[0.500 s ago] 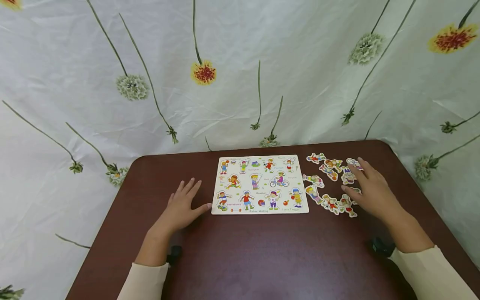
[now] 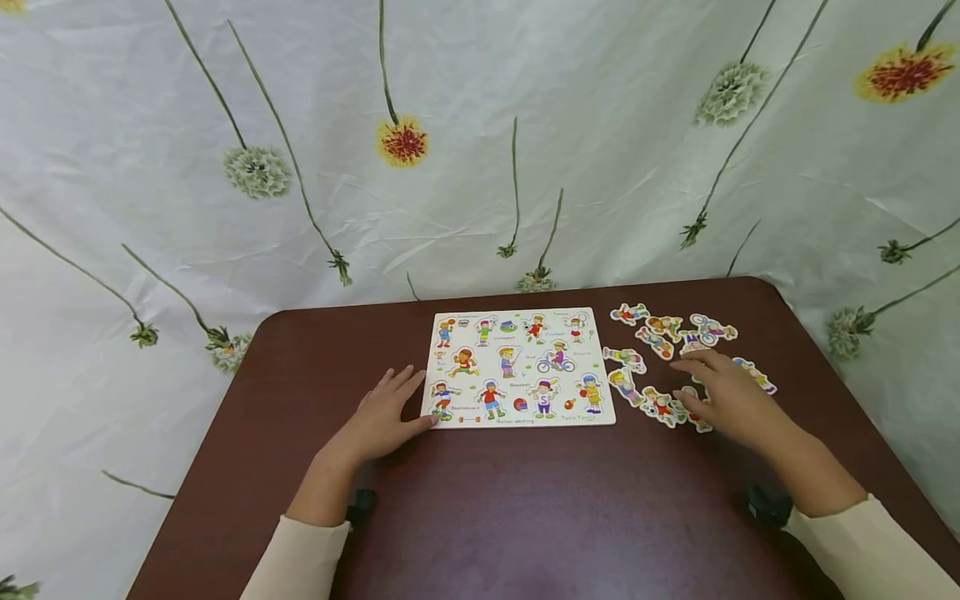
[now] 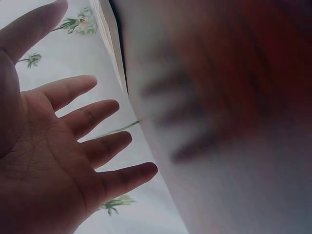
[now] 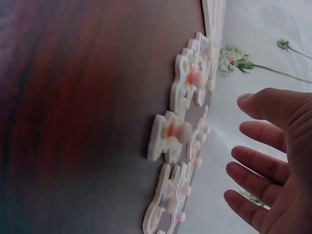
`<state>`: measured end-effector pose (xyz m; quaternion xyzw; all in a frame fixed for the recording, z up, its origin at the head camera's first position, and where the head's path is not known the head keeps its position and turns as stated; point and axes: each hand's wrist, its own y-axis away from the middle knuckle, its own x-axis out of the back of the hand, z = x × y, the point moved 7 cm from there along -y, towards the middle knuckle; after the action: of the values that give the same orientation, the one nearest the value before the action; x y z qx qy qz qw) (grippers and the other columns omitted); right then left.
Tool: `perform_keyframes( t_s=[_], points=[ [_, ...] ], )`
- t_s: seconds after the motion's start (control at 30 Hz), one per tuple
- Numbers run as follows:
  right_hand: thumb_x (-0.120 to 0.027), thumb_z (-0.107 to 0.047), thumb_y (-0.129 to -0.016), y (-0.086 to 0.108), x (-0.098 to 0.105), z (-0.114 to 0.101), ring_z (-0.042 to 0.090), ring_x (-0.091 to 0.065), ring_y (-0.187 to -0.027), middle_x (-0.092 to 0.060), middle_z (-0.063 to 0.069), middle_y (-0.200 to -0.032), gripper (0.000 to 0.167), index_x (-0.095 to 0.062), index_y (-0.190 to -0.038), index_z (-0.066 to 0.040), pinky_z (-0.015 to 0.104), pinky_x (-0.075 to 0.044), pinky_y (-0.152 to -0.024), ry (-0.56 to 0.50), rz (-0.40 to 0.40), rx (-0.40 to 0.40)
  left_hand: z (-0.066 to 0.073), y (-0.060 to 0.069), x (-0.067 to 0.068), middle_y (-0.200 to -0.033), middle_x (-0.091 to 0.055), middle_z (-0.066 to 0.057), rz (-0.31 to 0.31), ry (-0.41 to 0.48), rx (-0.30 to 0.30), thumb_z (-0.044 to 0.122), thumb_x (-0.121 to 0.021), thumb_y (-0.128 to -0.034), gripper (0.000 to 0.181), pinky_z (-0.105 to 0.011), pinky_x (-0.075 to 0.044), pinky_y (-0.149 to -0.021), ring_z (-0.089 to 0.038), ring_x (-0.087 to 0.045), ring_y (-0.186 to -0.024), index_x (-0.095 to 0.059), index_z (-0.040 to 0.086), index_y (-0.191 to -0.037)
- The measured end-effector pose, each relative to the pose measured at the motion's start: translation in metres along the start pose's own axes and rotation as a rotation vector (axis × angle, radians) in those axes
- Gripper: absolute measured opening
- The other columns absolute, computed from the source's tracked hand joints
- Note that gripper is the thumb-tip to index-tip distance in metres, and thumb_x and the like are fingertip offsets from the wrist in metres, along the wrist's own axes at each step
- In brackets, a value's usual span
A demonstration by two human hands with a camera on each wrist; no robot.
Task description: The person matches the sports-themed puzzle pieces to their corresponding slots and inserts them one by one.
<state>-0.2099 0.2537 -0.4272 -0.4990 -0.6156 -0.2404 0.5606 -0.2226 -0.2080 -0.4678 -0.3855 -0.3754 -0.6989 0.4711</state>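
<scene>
A flat puzzle board point(image 2: 487, 423) with printed children at sport lies on the brown table. My left hand point(image 2: 381, 421) is at its left edge, fingers spread and holding nothing, with the thumb at the near left corner. In the left wrist view the palm point(image 3: 44, 146) faces the camera. To the right of the board lie several child-shaped puzzle pieces point(image 2: 624, 387) with small knobs. Over the near part of this group hovers my right hand point(image 2: 735, 404), its fingers loosely bent and empty. It partly covers some pieces. A bicycle piece point(image 2: 712, 329) lies just beyond it.
The dark table point(image 2: 510, 517) has a rounded far edge close to a hanging white cloth point(image 2: 450, 208) with flowers. One piece point(image 2: 757, 377) lies right of the right hand. In the right wrist view, knobs stick up from the pieces point(image 4: 168, 136).
My right hand has drawn back toward the near side, uncovering the bicycle piece and one piece at the right. My left hand has shifted right, up to the board's edge.
</scene>
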Motion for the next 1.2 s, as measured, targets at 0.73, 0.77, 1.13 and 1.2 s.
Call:
perform_keyframes(
  t_s=[0.73,0.77,1.13,1.2],
  points=[
    [-0.081,-0.009,-0.083,0.001,-0.021,-0.017,0.018,-0.061,-0.078,-0.068,0.002,-0.093,0.020,-0.077,-0.103,-0.010,0.039,-0.049,-0.070,0.023,-0.066,0.146,0.011,-0.019,-0.011,-0.170,-0.019,-0.016,-0.104,-0.035,-0.012,0.052,-0.075,-0.0871,0.094,-0.076,-0.019,-0.115,-0.047,-0.011,-0.156,-0.032,0.012,-0.160],
    [-0.081,-0.008,-0.083,0.001,-0.022,-0.017,0.018,-0.062,-0.079,-0.069,0.002,-0.093,0.020,-0.077,-0.102,-0.010,0.039,-0.050,-0.071,0.023,-0.073,0.144,0.011,-0.020,-0.011,-0.170,-0.018,-0.016,-0.107,-0.034,-0.012,0.052,-0.074,-0.0875,0.094,-0.076,-0.019,-0.115,-0.048,-0.010,-0.156,-0.031,0.012,-0.160],
    [-0.078,-0.005,-0.085,-0.004,-0.026,-0.018,0.018,-0.063,-0.082,-0.067,0.000,-0.092,0.015,-0.076,-0.098,-0.011,0.040,-0.050,-0.072,0.016,-0.126,0.090,0.016,-0.018,-0.011,-0.170,-0.017,-0.015,-0.134,-0.034,0.006,0.051,-0.073,-0.0889,0.092,-0.077,-0.016,-0.115,-0.048,-0.011,-0.155,-0.031,0.010,-0.160],
    [-0.078,-0.005,-0.086,-0.005,-0.027,-0.017,0.019,-0.063,-0.083,-0.068,0.000,-0.092,0.013,-0.076,-0.097,-0.011,0.040,-0.051,-0.073,0.015,-0.139,0.074,0.016,-0.017,-0.011,-0.170,-0.017,-0.015,-0.136,-0.031,0.007,0.051,-0.073,-0.0890,0.092,-0.077,-0.015,-0.115,-0.048,-0.011,-0.155,-0.031,0.010,-0.160]
  ],
)
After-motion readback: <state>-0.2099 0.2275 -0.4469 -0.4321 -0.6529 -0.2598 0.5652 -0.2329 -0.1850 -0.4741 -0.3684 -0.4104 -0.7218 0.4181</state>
